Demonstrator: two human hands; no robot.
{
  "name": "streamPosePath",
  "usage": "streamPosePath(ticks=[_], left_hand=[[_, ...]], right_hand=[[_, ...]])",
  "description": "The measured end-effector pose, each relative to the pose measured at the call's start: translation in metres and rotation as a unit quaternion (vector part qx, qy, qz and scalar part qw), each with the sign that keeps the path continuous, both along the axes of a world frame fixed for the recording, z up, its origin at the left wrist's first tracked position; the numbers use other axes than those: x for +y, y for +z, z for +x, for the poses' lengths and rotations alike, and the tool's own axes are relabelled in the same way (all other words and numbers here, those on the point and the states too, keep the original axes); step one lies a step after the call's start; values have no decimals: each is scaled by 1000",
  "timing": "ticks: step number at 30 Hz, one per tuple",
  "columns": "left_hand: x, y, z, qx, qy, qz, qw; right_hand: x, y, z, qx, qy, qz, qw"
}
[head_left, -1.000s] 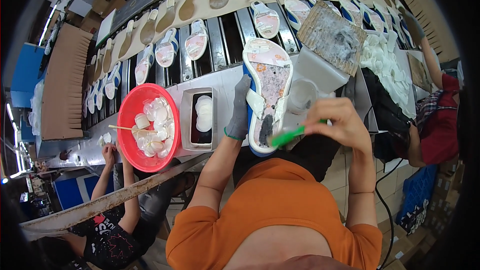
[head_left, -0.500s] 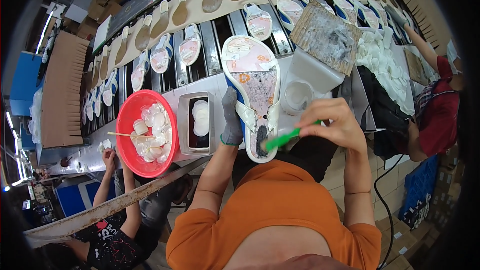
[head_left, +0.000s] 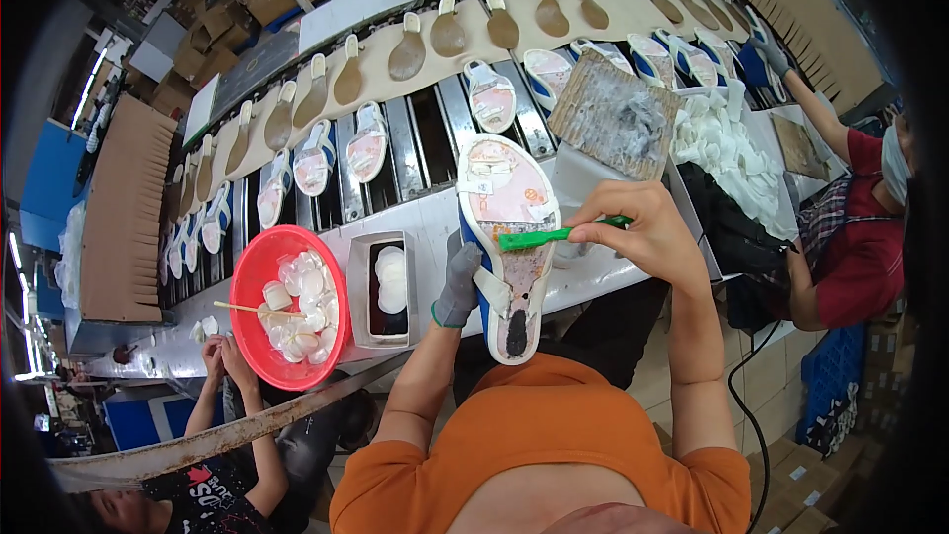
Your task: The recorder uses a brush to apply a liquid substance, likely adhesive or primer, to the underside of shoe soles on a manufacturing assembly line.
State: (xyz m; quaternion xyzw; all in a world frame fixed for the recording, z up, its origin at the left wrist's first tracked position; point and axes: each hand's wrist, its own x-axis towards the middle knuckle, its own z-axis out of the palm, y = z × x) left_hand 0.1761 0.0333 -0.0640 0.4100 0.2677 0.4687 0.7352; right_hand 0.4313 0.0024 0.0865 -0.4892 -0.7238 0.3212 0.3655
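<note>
My left hand point(head_left: 458, 287), in a grey glove, grips the left side of a white-edged sandal point(head_left: 506, 200) turned underside up, with its narrow end toward me. A dark patch marks that near end, white straps wrap its sides, and pinkish lining shows at the wide far end. My right hand point(head_left: 638, 227), bare, pinches the handle of a green brush point(head_left: 539, 236). The brush head lies across the middle of the sandal's underside, over a greyish speckled area. The bristles face down and are mostly hidden.
Left of me stand a red basin point(head_left: 243, 341) of whitish discs with a stick and a grey box point(head_left: 358, 287) of white discs. Ahead, a roller conveyor point(head_left: 420, 148) carries sandals and brown soles. A smeared board point(head_left: 605, 119) and white straps point(head_left: 736, 168) lie right. Co-workers' hands point(head_left: 225, 356) work at left.
The brush has moved from the sandal's dark near end up to its middle. My left hand and the sandal sit a little lower in view, and more of the far table shows.
</note>
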Motion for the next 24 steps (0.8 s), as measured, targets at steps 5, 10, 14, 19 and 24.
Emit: streamPosePath(ticks=[5, 10, 14, 19, 24], left_hand=[[5, 5, -2, -13, -27, -4, 1000], [2, 10, -1, 62, -46, -10, 997], [2, 14, -1, 74, -50, -17, 996], [3, 16, 5, 116, -101, 23, 988], [2, 14, 10, 124, -82, 22, 989]], right_hand=[[26, 7, 8, -14, -76, 24, 997], [35, 2, -5, -43, -112, 135, 984], [11, -4, 9, -62, 14, 66, 996], [21, -6, 22, -21, -89, -2, 996], [9, -12, 13, -34, -83, 93, 992]])
